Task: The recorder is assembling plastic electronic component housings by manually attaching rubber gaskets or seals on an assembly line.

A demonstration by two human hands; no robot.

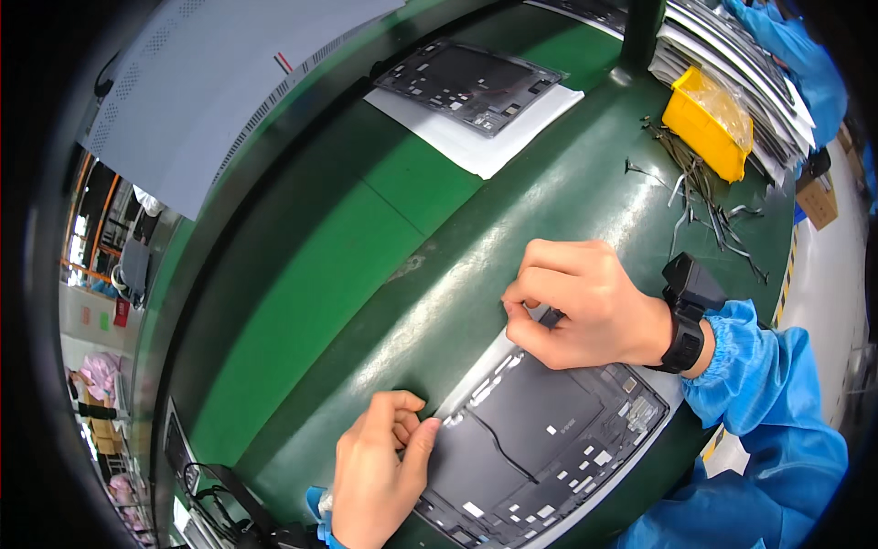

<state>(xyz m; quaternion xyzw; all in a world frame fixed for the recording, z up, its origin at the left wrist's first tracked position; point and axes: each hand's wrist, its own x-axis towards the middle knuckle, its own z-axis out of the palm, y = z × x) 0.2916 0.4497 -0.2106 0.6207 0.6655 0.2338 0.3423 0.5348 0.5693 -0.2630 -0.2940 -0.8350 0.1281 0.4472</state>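
A dark grey tablet-like housing panel [521,439] lies before me on a white sheet [672,389], with small white pads and a thin black wire on its inner face. At its far left corner, my left hand [380,467] has its fingers curled in and its thumb by the edge. Whatever those fingertips may hold is hidden. Over the panel's far edge, my right hand [585,306] is closed in a pinch. A small dark piece [551,317] shows by its fingers; I cannot make out what the pinch holds.
Another dark panel [471,84] rests on white sheets at the far side of the green table [357,220]. A yellow bin [709,123] with clear plastic stands at the far right, beside loose cables [700,197] and stacked sheets [732,78]. A person's blue sleeve [805,59] shows beyond.
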